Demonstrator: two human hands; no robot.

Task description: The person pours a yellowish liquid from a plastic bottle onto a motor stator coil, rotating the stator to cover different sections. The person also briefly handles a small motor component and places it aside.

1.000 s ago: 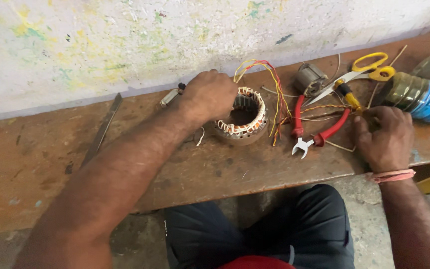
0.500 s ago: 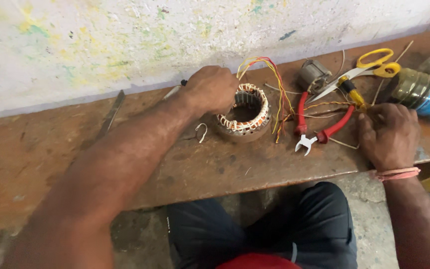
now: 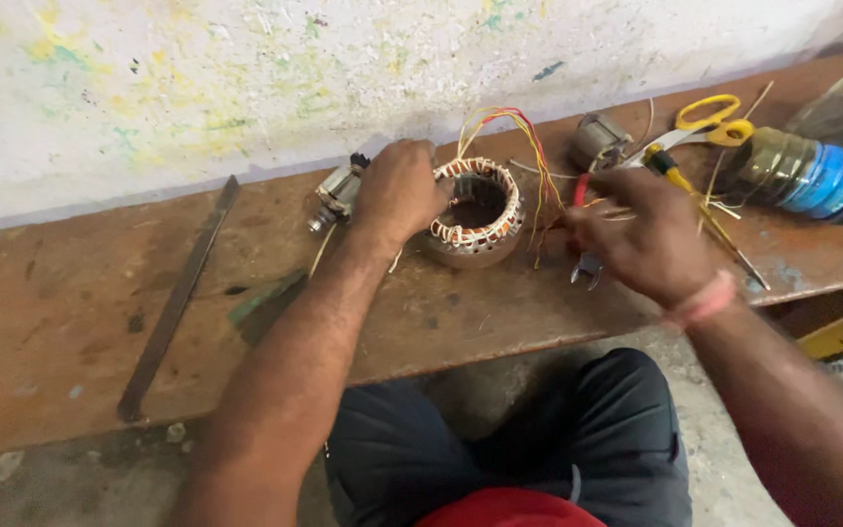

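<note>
The left hand (image 3: 397, 190) is curled over the 9 o'clock side of a wound motor stator (image 3: 475, 213), fingers bent around its rim and gripping it, so the ring lies directly at the hand's 3 o'clock, touching it. The stator sits flat on the worn wooden surface (image 3: 70, 322) with its bore facing up, copper coils and white insulation showing around the top. A bundle of coloured lead wires (image 3: 514, 132), yellow, red and orange, loops up from its 1 o'clock edge.

The right hand (image 3: 648, 234) hovers at the stator's 3 o'clock, just beside it, fingers partly bent and pointing toward 9 o'clock; whether it pinches a wire cannot be told. Beneath it lie red-handled pliers (image 3: 585, 265), jaws poking out at the hand's 7 o'clock.

At the left hand's 10 o'clock rests a small metal motor part (image 3: 336, 195). Well away at 9 o'clock a long flat file (image 3: 178, 298) lies on the surface. Yellow-handled scissors (image 3: 709, 125) sit at 1 o'clock of the right hand, with a blue-banded plastic bottle (image 3: 817, 176) at 3 o'clock.
</note>
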